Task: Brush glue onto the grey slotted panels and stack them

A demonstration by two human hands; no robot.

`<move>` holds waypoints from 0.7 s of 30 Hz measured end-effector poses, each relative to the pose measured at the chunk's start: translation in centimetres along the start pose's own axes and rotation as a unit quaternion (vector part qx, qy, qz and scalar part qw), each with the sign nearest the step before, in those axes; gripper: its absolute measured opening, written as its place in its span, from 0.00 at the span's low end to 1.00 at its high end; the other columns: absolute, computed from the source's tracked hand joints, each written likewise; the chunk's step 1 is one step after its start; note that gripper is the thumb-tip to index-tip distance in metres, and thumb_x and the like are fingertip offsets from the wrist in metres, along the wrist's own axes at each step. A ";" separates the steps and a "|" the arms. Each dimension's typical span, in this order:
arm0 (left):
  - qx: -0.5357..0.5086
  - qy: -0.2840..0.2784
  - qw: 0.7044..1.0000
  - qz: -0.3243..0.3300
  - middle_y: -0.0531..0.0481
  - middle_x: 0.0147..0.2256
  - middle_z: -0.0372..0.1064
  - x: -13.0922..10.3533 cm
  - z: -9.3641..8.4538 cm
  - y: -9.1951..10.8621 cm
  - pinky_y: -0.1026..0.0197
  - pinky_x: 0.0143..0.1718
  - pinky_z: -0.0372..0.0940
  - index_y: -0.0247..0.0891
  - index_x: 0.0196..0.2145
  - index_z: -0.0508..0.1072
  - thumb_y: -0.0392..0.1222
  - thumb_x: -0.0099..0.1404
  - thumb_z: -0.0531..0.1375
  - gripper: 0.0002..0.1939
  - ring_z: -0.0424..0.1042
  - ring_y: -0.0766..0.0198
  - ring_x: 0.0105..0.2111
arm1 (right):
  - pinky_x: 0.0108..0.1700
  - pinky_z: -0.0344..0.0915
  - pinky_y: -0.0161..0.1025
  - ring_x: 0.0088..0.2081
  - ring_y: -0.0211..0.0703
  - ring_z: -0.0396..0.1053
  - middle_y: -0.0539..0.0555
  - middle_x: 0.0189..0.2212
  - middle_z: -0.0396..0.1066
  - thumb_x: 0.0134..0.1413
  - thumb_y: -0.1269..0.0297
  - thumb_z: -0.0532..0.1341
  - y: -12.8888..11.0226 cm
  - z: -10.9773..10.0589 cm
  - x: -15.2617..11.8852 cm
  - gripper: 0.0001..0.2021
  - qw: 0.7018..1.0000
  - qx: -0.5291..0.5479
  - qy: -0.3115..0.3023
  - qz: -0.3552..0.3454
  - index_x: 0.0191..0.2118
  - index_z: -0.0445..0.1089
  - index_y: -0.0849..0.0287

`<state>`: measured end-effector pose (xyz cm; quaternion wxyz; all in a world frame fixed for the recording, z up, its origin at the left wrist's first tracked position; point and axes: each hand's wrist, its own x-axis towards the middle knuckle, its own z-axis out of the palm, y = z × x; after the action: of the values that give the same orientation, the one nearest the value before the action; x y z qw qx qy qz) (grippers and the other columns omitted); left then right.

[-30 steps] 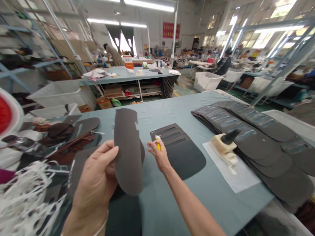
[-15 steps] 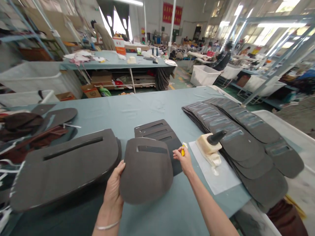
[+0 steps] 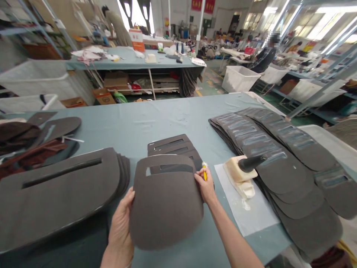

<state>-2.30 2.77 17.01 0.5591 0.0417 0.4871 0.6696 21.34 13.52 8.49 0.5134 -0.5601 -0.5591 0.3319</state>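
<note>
My left hand (image 3: pixel 120 223) grips the left edge of a dark grey rounded panel (image 3: pixel 167 208), its thumb on the face. The panel has a long slot near its top, with a pale shiny patch at the slot's left end. Pinched in my right hand (image 3: pixel 205 185) is a small yellow brush (image 3: pixel 205 171) with a white tip pointing up; these fingers also touch the panel's right edge. Behind the held panel lie more slotted panels (image 3: pixel 170 143), partly covered by it. Right of my right hand, a cream block-shaped container (image 3: pixel 237 168) with a black nozzle rests on a white sheet (image 3: pixel 258 220).
At left lies a stack of larger slotted panels (image 3: pixel 69 197), with brown fabric (image 3: pixel 41 158) behind. Overlapping panels (image 3: pixel 281 173) with glossy slot areas spread along the right of the blue-green table (image 3: pixel 167 117). Beyond stand another table (image 3: pixel 111 61), white bins (image 3: pixel 240 78) and people.
The held panel has come nearer to me, and my right hand has moved left to its edge. A shiny patch now shows beside the slot. The camera view has shifted slightly.
</note>
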 end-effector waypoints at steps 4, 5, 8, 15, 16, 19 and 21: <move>0.110 0.002 0.994 0.023 0.57 0.30 0.73 4.5 -3.4 -3.8 0.67 0.30 0.65 0.39 0.33 0.71 0.47 0.47 0.65 0.16 0.71 0.67 0.29 | 0.31 0.56 0.33 0.26 0.36 0.59 0.46 0.26 0.62 0.48 0.60 0.58 2.2 -3.0 2.9 0.09 0.984 -0.176 0.025 0.008 0.34 0.60 0.57; 0.147 -0.002 0.989 0.029 0.56 0.28 0.71 5.5 -4.1 -5.0 0.67 0.30 0.63 0.38 0.32 0.71 0.49 0.46 0.66 0.17 0.69 0.67 0.28 | 0.30 0.54 0.33 0.25 0.36 0.59 0.46 0.26 0.62 0.48 0.61 0.57 2.8 -3.4 3.5 0.08 0.976 -0.219 0.019 0.007 0.34 0.60 0.57; 0.274 0.022 0.960 0.062 0.56 0.24 0.67 8.0 -5.4 -8.3 0.67 0.27 0.58 0.37 0.30 0.69 0.55 0.45 0.65 0.21 0.65 0.68 0.25 | 0.29 0.50 0.33 0.25 0.37 0.59 0.47 0.25 0.62 0.50 0.64 0.55 4.6 -3.8 5.1 0.06 0.948 -0.319 -0.012 -0.008 0.35 0.62 0.57; 0.457 0.100 0.874 0.132 0.53 0.24 0.69 10.7 -6.3 -11.1 0.62 0.30 0.59 0.39 0.32 0.66 0.58 0.48 0.60 0.21 0.68 0.62 0.25 | 0.29 0.47 0.32 0.27 0.36 0.59 0.49 0.27 0.64 0.53 0.69 0.55 6.7 -2.8 6.4 0.05 0.907 -0.417 -0.051 -0.010 0.38 0.63 0.59; 0.466 0.110 0.867 0.140 0.53 0.25 0.70 10.7 -6.3 -11.2 0.61 0.31 0.59 0.40 0.34 0.65 0.57 0.48 0.60 0.21 0.69 0.61 0.26 | 0.29 0.46 0.32 0.27 0.36 0.58 0.49 0.27 0.64 0.54 0.69 0.55 6.8 -2.7 6.5 0.05 0.905 -0.422 -0.052 -0.007 0.38 0.63 0.59; 0.485 0.114 0.851 0.167 0.53 0.26 0.70 10.4 -6.2 -11.3 0.60 0.32 0.60 0.41 0.36 0.65 0.55 0.51 0.59 0.19 0.71 0.60 0.27 | 0.29 0.44 0.33 0.25 0.35 0.56 0.48 0.26 0.63 0.55 0.68 0.56 7.1 -2.7 6.6 0.04 0.898 -0.436 -0.055 -0.002 0.38 0.63 0.58; 0.495 0.100 0.844 0.180 0.53 0.26 0.70 10.0 -6.0 -11.2 0.60 0.32 0.61 0.41 0.36 0.66 0.53 0.53 0.58 0.17 0.71 0.61 0.27 | 0.28 0.43 0.33 0.24 0.35 0.54 0.48 0.25 0.62 0.55 0.67 0.56 7.3 -2.6 6.7 0.04 0.895 -0.442 -0.057 0.001 0.38 0.64 0.58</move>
<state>-1.67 5.90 1.11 0.2818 0.3334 0.7908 0.4290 26.94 20.59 3.60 0.1797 -0.7099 -0.6760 0.0821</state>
